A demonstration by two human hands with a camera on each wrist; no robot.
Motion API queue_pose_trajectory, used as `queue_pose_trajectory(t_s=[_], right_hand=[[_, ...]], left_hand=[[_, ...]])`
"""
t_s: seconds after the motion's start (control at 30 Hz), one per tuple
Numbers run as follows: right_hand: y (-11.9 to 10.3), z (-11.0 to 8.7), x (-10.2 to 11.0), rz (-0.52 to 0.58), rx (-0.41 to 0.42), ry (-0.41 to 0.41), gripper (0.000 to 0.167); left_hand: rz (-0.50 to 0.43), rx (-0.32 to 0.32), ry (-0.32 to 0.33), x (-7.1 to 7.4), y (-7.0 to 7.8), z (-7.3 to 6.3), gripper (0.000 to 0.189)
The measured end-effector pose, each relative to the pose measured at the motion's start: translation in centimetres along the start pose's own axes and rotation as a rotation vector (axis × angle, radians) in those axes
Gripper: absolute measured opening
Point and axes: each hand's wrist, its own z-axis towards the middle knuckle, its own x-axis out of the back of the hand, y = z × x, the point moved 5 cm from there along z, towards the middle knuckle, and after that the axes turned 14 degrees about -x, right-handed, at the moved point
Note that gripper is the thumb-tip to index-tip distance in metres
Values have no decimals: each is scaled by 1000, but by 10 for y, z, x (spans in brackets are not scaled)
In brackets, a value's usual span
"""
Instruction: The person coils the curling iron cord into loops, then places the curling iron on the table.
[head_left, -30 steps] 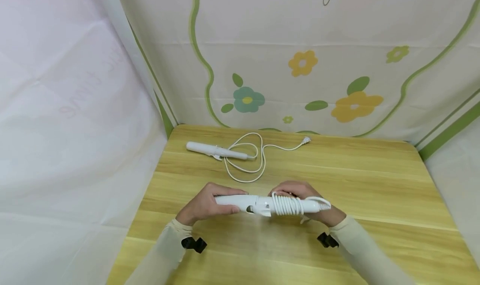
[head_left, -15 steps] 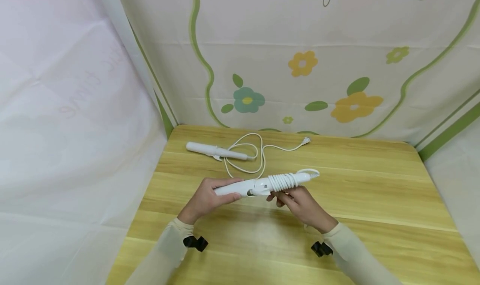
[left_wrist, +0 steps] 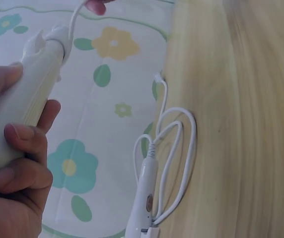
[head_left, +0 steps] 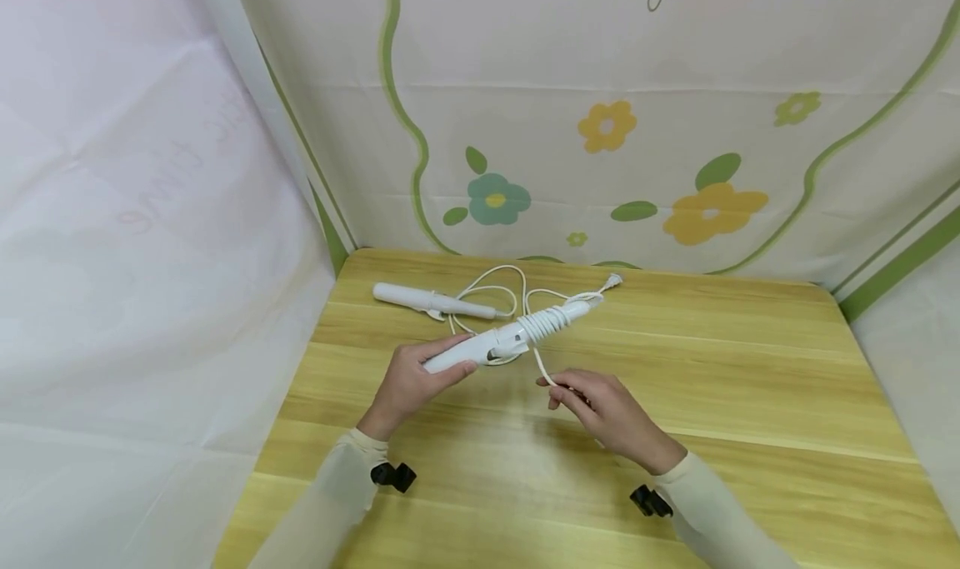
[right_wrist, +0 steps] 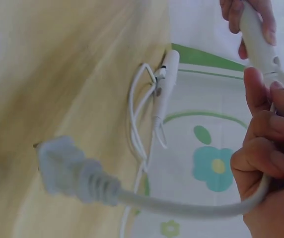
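Note:
My left hand (head_left: 408, 381) grips the thick white barrel end of a curling iron (head_left: 461, 352), held above the table at a tilt to the upper right. Its white cord (head_left: 546, 323) is wound in several turns round the thinner end. Pinched in the fingers of my right hand (head_left: 603, 411) is the cord's loose stretch, drawn taut from the coil. In the right wrist view, the plug (right_wrist: 62, 166) dangles past that hand on a short length of cord. A second white curling iron (head_left: 412, 296) lies behind on the table, partly covered by the held one.
The second iron's cord (head_left: 517, 271) lies in loose loops behind the held iron, ending in a plug (head_left: 613, 280) near the back edge. The wooden table (head_left: 750, 369) meets a flower-printed cloth (head_left: 547, 152) at the back and a white cloth (head_left: 150, 302) at left.
The held iron has risen toward the back and tilted up to the right. My right hand has come away from its wound end, down and toward me, pulling out a length of cord.

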Motion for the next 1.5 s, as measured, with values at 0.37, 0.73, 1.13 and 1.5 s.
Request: queue_pose_trajectory(t_s=[0.37, 0.73, 1.13, 1.5], right_hand=[[-22, -4, 31, -297, 267, 128, 9], [-26, 12, 47, -423, 383, 142, 22], [-15, 18, 39, -321, 382, -75, 15], [-1, 14, 22, 59, 231, -384, 29]], left_hand=[[164, -135, -156, -13, 5, 1, 39], [339, -363, -419, -26, 28, 3, 43], [153, -388, -640, -28, 25, -1, 38], [-267, -120, -637, -34, 6, -14, 38]])
